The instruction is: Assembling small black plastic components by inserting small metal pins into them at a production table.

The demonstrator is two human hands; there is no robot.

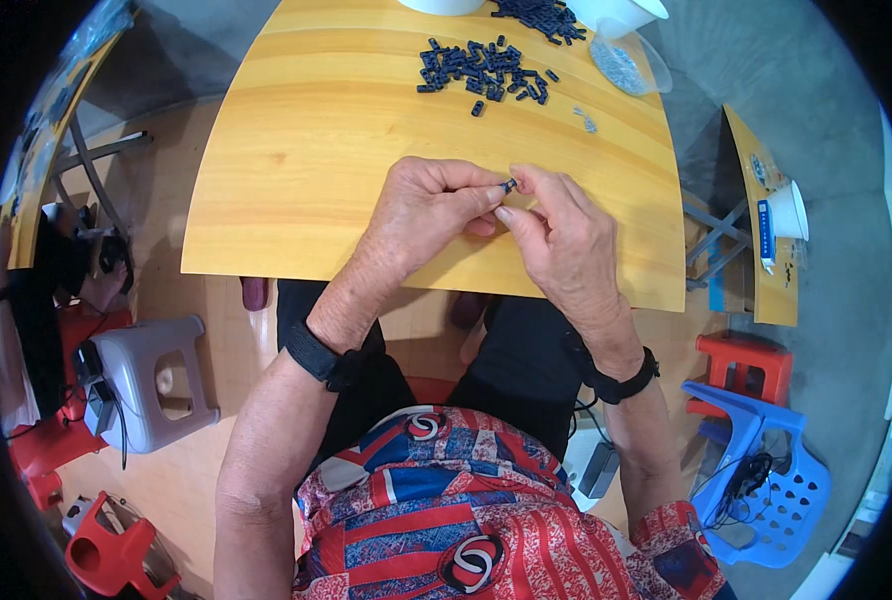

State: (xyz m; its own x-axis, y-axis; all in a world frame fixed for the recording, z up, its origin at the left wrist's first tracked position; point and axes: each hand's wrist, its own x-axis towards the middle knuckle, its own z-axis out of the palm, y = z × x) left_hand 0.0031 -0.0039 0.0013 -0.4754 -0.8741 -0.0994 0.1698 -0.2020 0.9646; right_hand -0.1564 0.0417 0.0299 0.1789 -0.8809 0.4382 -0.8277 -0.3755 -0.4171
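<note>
Above the near part of the wooden table (296, 200), my two hands meet. Thumb and index finger of my left hand (431, 205) pinch a small black plastic piece (508, 186), whose end pokes out past the fingertips. Right against that end, my right hand (571, 225) has its fingers bent in a pinch; whatever tiny thing they hold is too small to make out. Farther up the table lies a loose pile of similar black pieces (476, 72). A few tiny clear or silvery bits (588, 122) lie to the right of the pile.
At the far edge are a second black pile (541, 18), a clear container of tiny pale parts (621, 68) and white bowls (621, 14). A blue plastic stool (781, 480) stands at right, a grey stool (146, 380) at left. Side tables flank both sides.
</note>
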